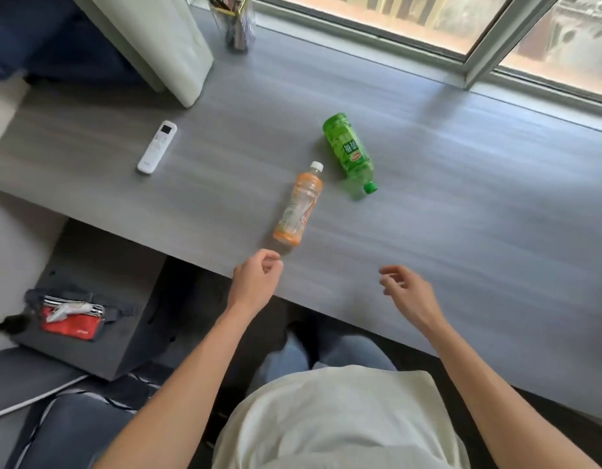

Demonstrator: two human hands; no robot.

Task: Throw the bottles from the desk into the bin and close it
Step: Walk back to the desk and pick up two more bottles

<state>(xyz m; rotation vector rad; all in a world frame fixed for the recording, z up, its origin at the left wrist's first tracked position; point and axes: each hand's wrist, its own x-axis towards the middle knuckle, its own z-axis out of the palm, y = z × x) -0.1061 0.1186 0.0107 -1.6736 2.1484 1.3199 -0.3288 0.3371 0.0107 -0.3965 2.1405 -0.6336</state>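
Note:
Two bottles lie on their sides on the grey desk (462, 204). The orange bottle (298, 206) has a white cap pointing away from me. The green bottle (349, 150) lies just beyond it to the right, its green cap pointing toward me. My left hand (255, 279) hovers over the desk's near edge, just short of the orange bottle's base, fingers loosely curled and holding nothing. My right hand (408, 292) hangs over the desk further right, fingers apart and empty. No bin is in view.
A white remote control (157, 147) lies on the desk at the left. A clear pen holder (237, 22) stands at the back by the window. A white cushioned panel (164, 45) leans at the back left. A lower grey shelf (100, 265) holds a red pouch (71, 324).

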